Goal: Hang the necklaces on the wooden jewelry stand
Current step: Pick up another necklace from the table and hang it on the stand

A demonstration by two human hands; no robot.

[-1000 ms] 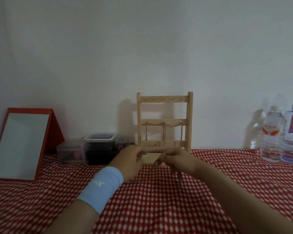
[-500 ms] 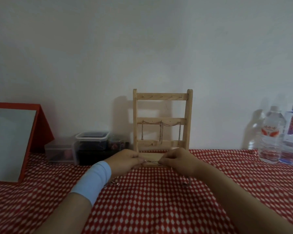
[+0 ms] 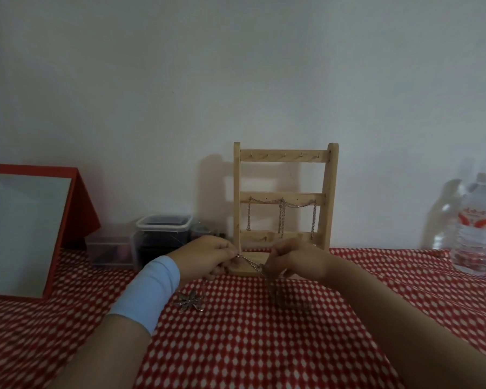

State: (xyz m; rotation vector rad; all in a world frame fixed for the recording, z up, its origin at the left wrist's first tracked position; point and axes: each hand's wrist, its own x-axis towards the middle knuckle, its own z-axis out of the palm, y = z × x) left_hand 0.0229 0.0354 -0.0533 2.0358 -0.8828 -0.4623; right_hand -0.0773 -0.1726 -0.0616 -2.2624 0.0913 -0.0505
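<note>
Red cloth with white checks (image 3: pixel 236 346) covers the tabletop (image 3: pixel 404 279), and both forearms come over it from the near edge. The left wrist wears a light blue wristband (image 3: pixel 149 290). Just right of the wristband, a silver pendant (image 3: pixel 191 300) shaped like a snowflake lies flat on the cloth.

A little farther, the left hand (image 3: pixel 208 258) and the right hand (image 3: pixel 295 261) are raised in front of the base of the wooden stand (image 3: pixel 328 192), near each other but apart. Between them runs a short piece of silver chain (image 3: pixel 249 261), slanting down to the right. The grip of the left hand is clamped on the upper end, thumb against fingertips. The grip of the right hand is clamped on the lower end with curled fingers, and more chain hangs from it toward the cloth, blurred. Whether the pendant is joined to this chain, I cannot tell.

The stand is upright at the far side of the tabletop, close to the wall (image 3: pixel 236 80). Its top bar shows a row of small hooks (image 3: pixel 284 155). On the middle bar hang necklaces (image 3: pixel 282 217), draped along it with ends reaching down to the lowest bar.

Left of the stand are clear plastic boxes (image 3: pixel 163 231), and farther left a mirror (image 3: pixel 26 231) in a red frame leans back. At the far right stand water bottles (image 3: pixel 474 234).
</note>
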